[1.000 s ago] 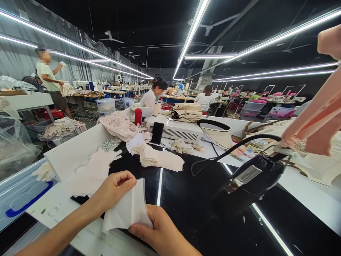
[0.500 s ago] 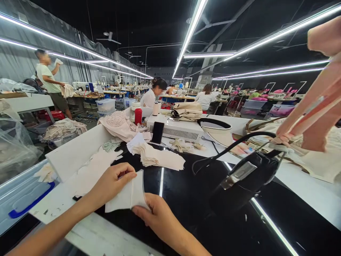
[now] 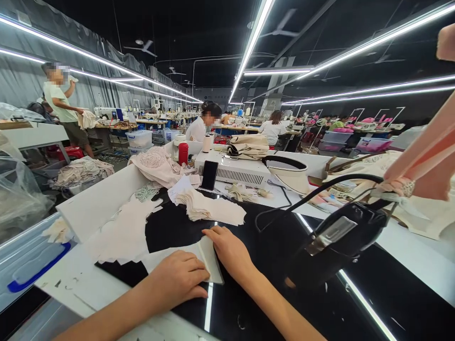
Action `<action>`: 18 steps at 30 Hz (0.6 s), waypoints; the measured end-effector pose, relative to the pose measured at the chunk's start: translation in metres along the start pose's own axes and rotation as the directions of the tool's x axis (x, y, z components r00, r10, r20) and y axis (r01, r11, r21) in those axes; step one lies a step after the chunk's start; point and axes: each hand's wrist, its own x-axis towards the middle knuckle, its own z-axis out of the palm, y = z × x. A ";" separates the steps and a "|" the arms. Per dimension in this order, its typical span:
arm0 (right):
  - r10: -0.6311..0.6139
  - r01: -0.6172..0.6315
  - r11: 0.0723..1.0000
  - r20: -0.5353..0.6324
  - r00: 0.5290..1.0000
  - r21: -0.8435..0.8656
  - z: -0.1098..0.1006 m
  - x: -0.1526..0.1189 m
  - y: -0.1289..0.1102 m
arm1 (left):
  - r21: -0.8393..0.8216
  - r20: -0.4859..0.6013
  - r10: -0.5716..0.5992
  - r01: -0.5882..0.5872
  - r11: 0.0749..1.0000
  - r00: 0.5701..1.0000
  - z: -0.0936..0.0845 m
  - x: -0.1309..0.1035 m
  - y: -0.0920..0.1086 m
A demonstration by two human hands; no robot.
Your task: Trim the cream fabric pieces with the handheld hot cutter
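A small cream fabric piece (image 3: pixel 210 261) lies on the glossy black table surface (image 3: pixel 245 293), with a crease or folded strip running along its right part. My left hand (image 3: pixel 179 277) rests flat across its near side, fingers stretched to the right and thumb apart from them. At the far right edge of the cloth, my right hand (image 3: pixel 231 248) presses down with stretched fingers; its thumb is hidden. Behind the hands is a stack of cut cream fabric pieces (image 3: pixel 213 208) with a white paper slip (image 3: pixel 178 187). More pale cut pieces (image 3: pixel 122 232) are spread to the left.
A black machine head (image 3: pixel 341 241) with a cable and pink cloth strips (image 3: pixel 423 151) stands at right. Behind lie a phone (image 3: pixel 209 175), a red bottle (image 3: pixel 183 154) and a cream visor (image 3: pixel 287 173). A blue-handled plastic bin (image 3: pixel 31 255) is at left. Several people work farther back.
The cream piece has come down from the raised pinch of both hands onto the black surface, farther right. Both hands now lie on it with their fingers stretched. The view has shifted slightly.
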 end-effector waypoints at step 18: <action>-0.184 0.157 0.941 -0.064 0.981 -0.299 0.006 -0.021 -0.013 | -0.057 0.120 -0.079 0.087 0.995 0.990 -0.004 -0.002 0.008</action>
